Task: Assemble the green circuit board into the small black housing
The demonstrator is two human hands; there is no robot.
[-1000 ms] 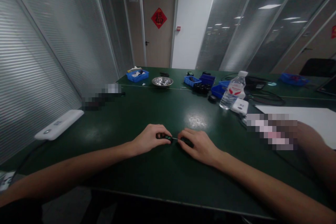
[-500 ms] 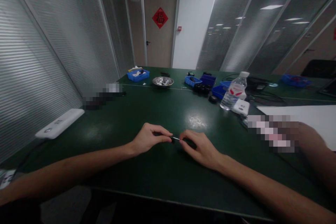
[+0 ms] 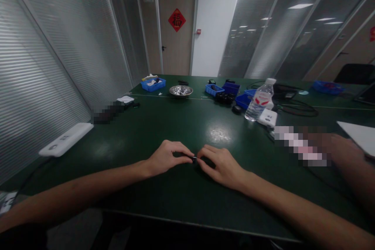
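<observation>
My left hand is closed in a pinch on a small black piece, held just above the green table. Facing it, my right hand pinches a thin silver metal shaft between thumb and forefinger. The shaft's tip meets the black piece, and only a short length of it shows. Whatever lies behind the right fingers is hidden. Both hands are nearly touching at the fingertips.
A co-worker's hand and forearm reach in from the right. Beyond are a water bottle, a white power bank-like box, blue bins and a metal bowl. A long white device lies left.
My hands have come closer together, so less of the metal shaft shows between them. On the right, the co-worker's white sheet has shifted to the right.
</observation>
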